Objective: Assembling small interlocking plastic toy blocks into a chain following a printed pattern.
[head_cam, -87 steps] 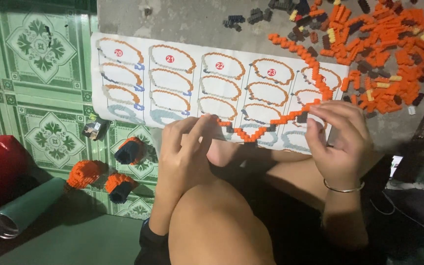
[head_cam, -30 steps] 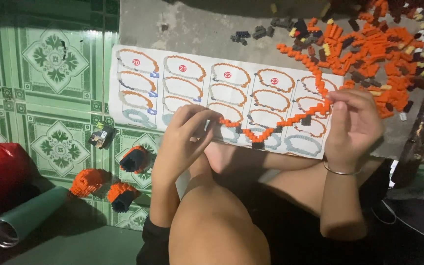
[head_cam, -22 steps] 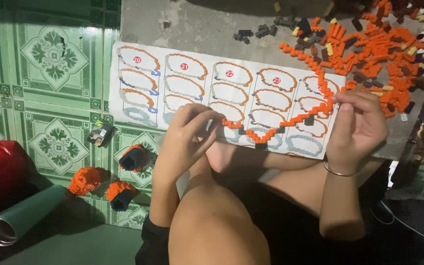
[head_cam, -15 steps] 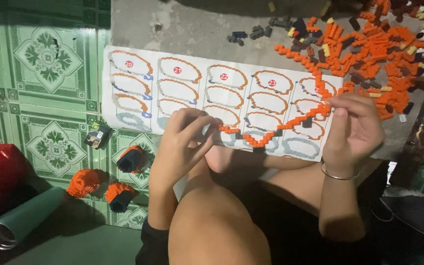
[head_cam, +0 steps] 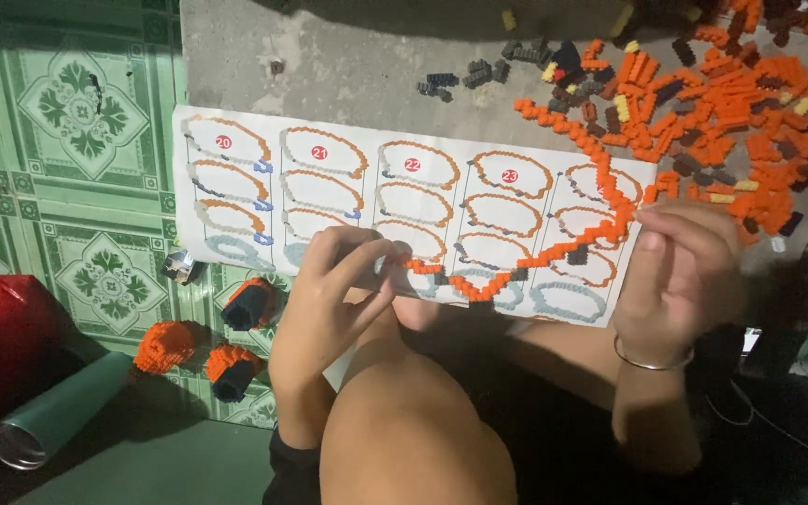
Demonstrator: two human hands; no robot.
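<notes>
Chain [head_cam: 516, 266] raised, between both hands

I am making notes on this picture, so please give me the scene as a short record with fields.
Left hand: left hand pinches one end of the orange brick chain
Right hand: right hand holds the other end, a bangle on its wrist
Under the chain: instruction sheet with rows of ring diagrams
Upper right: pile of loose bricks, mostly orange
Left side, on green tiles: three small orange builds, green cylinder
</notes>
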